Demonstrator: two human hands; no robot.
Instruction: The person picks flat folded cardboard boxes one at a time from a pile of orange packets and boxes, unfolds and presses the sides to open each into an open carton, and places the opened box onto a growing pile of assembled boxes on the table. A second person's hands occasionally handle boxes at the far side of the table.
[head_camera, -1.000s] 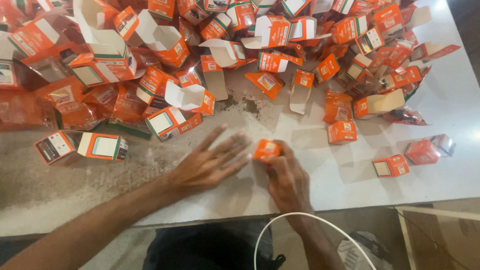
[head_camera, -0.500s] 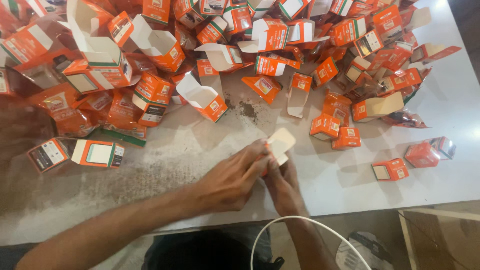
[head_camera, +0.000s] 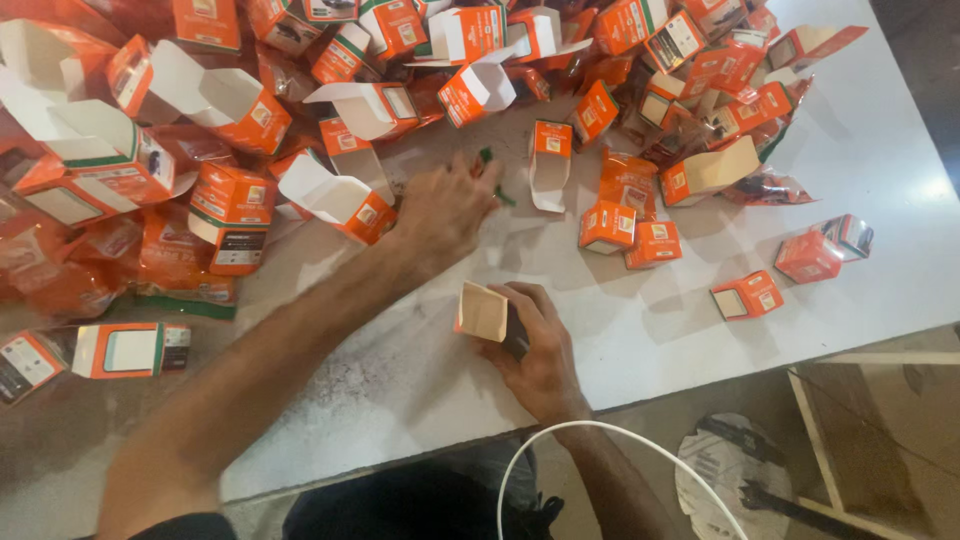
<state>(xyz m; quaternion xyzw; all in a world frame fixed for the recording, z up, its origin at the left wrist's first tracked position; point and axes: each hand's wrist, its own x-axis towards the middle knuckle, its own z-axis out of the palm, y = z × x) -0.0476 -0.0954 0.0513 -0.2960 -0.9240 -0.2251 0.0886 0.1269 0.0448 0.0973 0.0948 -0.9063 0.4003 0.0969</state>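
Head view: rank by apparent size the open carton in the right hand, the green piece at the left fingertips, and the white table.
1. white table
2. open carton, held by right hand
3. green piece at left hand, tiny

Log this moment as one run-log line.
right hand: holds small open carton | left hand: reaching to small green piece near carton pile | surface: white table

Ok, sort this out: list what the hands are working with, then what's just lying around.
In hand:
- right hand holding a small open box
- left hand touching a small green item on the white table

Lying about:
- pile of orange-and-white boxes
- loose closed boxes
- white cable
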